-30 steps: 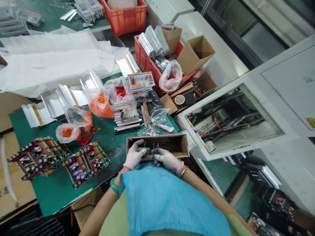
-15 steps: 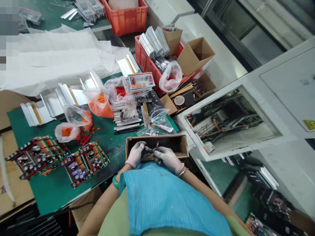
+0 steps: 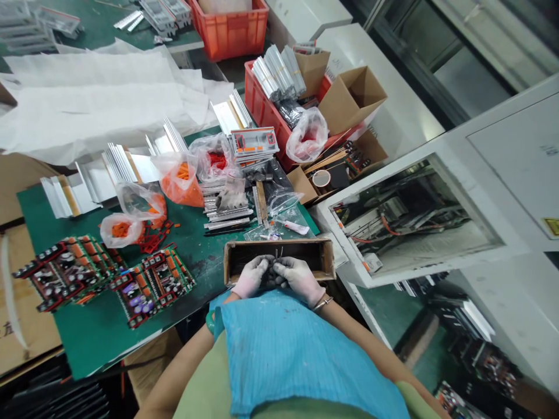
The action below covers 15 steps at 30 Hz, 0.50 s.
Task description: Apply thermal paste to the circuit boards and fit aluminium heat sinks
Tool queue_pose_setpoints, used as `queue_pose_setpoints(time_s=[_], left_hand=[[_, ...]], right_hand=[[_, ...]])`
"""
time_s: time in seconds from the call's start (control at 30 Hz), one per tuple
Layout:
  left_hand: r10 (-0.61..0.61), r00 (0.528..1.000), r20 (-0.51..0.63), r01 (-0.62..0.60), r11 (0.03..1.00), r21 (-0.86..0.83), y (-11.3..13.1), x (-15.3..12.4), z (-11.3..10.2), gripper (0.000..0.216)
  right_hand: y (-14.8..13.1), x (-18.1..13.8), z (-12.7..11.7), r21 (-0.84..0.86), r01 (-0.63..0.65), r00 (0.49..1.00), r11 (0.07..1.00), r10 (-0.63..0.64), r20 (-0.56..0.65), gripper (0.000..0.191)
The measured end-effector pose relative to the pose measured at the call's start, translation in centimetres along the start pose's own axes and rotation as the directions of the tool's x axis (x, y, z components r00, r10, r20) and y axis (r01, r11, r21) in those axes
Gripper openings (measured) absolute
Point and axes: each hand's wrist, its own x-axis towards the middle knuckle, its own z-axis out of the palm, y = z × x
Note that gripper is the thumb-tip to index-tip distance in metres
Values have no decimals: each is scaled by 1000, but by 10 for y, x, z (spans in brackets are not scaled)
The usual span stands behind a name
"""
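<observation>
Both hands wear white gloves with dark fingertips and meet over the long open cardboard box at the table's front edge. Thin metal pins stick up between the fingertips, too small to name more exactly. My right hand pinches them between thumb and fingers. My left hand has its fingers curled, with the tips close against those of the right; what lies in them is hidden. Much of the box's dark inside is covered by the hands.
Left on the green table lie circuit boards and bags of orange parts. Behind the cardboard box are metal strips, a hammer and a white tube. A machine cabinet stands right, a red crate behind.
My left hand has moved right and its fingertips now meet those of my right hand. The pins show a little lower between them. The view has shifted slightly.
</observation>
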Motion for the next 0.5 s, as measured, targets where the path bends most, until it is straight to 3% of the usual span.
queue_pose_setpoints(time_s=[0.2,0.3,0.37,0.5], left_hand=[[-69,994,80,74,995,-69,2,-2,1,71],[-56,997,51,60,996,-67,0,-1,-1,66],[-23,1000,3,23,998,-51,-1,1,-2,63],[46,997,-60,-45,999,10,-1,4,-2,54]], right_hand=[[3,1,-5,27,54,998,998,-53,-41,25],[2,0,-6,68,48,998,997,-45,-50,30],[0,-3,-5,-12,64,997,998,-64,-46,29],[-7,-9,0,-270,207,976,940,-218,-9,22]])
